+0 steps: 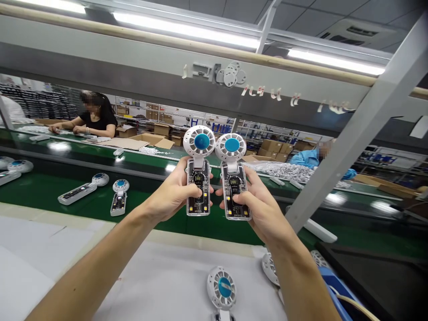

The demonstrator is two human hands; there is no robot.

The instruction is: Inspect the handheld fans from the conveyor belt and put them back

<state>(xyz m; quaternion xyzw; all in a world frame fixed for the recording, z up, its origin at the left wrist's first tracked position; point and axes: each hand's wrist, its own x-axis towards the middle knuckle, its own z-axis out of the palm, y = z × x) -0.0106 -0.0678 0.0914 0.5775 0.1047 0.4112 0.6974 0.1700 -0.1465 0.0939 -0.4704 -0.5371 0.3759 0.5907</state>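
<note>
While your left hand [174,194] gripped one fan [198,166], your right hand [264,207] gripped another fan [232,167]. Holding the handles [199,204] left both heads [201,141] uncovered.

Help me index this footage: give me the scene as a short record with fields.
Left hand: holds a white-headed fan, thumb on its front
Right hand: holds a matching fan, thumb on its front
Fan heads: above the handles, blue centres facing the camera
Green surface: more fans lying at left
White worktop: another fan, partly out of frame
</note>
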